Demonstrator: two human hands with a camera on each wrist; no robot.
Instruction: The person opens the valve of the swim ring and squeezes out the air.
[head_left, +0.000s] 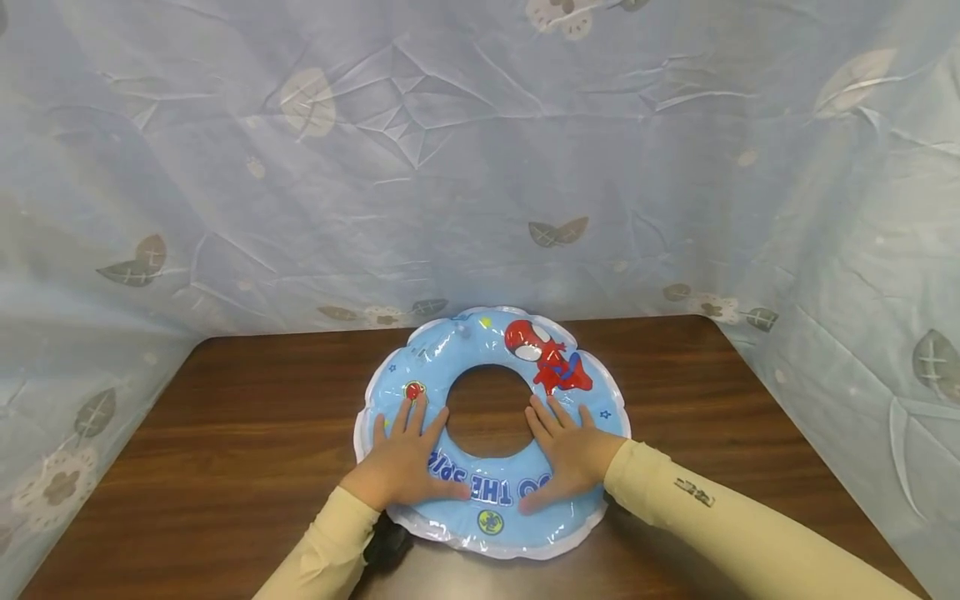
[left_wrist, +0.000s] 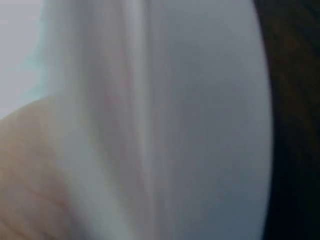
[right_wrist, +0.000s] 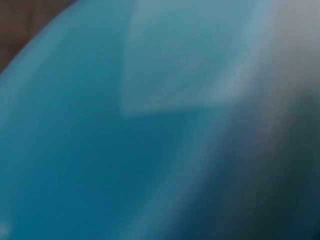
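A light blue inflatable swim ring with a white scalloped edge lies flat on the table, puffed up with air. It carries a red cartoon figure at the upper right and blue lettering along the near side. On the ring's left side rests my left hand, fingers straight and spread. My right hand lies likewise on its right side, thumb pointing inward. The left wrist view is filled by the ring's blurred pale edge with part of the hand at left. Close up in the right wrist view is the blue ring surface.
The brown wooden table extends to both sides of the ring. A pale blue curtain with leaf prints hangs behind and at both sides. A small dark object shows beside the left wrist.
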